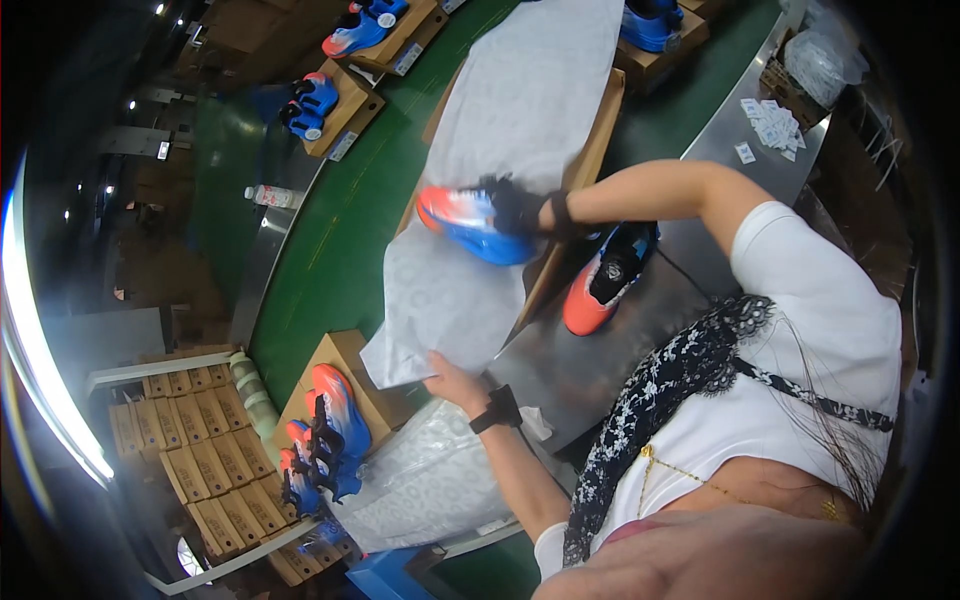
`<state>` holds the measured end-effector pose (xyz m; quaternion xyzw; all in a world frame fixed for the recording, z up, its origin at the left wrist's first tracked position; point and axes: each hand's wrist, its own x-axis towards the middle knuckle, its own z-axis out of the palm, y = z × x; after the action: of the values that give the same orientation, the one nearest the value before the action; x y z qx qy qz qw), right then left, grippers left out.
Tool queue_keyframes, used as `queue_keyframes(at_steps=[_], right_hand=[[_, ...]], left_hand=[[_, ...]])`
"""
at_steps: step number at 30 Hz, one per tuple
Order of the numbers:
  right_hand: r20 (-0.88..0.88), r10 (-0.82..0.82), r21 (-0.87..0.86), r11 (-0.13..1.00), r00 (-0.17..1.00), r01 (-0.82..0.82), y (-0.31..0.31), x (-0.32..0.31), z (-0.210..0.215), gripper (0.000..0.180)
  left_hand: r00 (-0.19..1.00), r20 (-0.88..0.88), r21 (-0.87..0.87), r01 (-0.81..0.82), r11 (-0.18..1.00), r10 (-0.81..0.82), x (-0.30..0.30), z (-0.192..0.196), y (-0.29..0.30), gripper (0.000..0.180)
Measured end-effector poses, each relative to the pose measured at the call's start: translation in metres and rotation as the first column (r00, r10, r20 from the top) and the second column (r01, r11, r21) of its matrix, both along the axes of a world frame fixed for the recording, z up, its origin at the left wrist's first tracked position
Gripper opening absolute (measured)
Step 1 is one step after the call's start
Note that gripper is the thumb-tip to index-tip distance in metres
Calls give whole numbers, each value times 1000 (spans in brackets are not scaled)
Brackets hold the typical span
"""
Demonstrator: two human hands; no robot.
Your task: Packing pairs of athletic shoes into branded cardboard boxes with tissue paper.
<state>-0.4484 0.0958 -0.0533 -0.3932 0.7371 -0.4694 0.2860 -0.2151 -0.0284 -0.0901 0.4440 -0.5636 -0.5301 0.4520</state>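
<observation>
My right hand [515, 207], in a dark glove, is closed around a blue and orange shoe [470, 225] and holds it on the sheet of grey wrapping paper [500, 130]. The paper lies over an open cardboard shoe box [585, 170], and this box stands at the edge of the green conveyor belt [340, 220], against the metal worktable [560, 360]. The long axis of the shoe goes across the paper, with the toe toward the belt and the heel under my palm.

My left hand [452, 382] grips the near corner of the same paper, at the end of the sheet that is closest to my body; the fingers pinch the edge from below. So the shoe lies away from this hand, further along the sheet, and the right hand is clearly the nearer one to it.

The second shoe of the pair [605, 275] rests on the metal worktable, just beside the box, under my right forearm. It points with its orange toe toward me. The right hand is also nearer to this one.

On the belt, well apart from my hands, other boxes with shoes [325, 425] wait, and a small white bottle [270, 196] lies at the far edge of the belt.
</observation>
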Motion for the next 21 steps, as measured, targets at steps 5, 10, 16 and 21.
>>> queue_keyframes(at_steps=[5, 10, 16, 21], right_hand=[[-226, 378, 136, 925, 898, -356, -27, 14, -25, 33], [-361, 530, 255, 847, 767, -466, -11, 11, -40, 33], [-622, 205, -38, 956, 756, -291, 103, -16, -46, 22], [-594, 467, 394, 879, 656, -268, 153, 29, -61, 62]], left_hand=[[858, 355, -230, 465, 855, -371, -65, 24, 21, 41], [733, 93, 213, 646, 733, -673, -94, -18, -21, 53], [276, 916, -82, 838, 539, -291, -120, -44, -21, 61], [-168, 985, 163, 851, 500, -35, -141, -44, -16, 68]])
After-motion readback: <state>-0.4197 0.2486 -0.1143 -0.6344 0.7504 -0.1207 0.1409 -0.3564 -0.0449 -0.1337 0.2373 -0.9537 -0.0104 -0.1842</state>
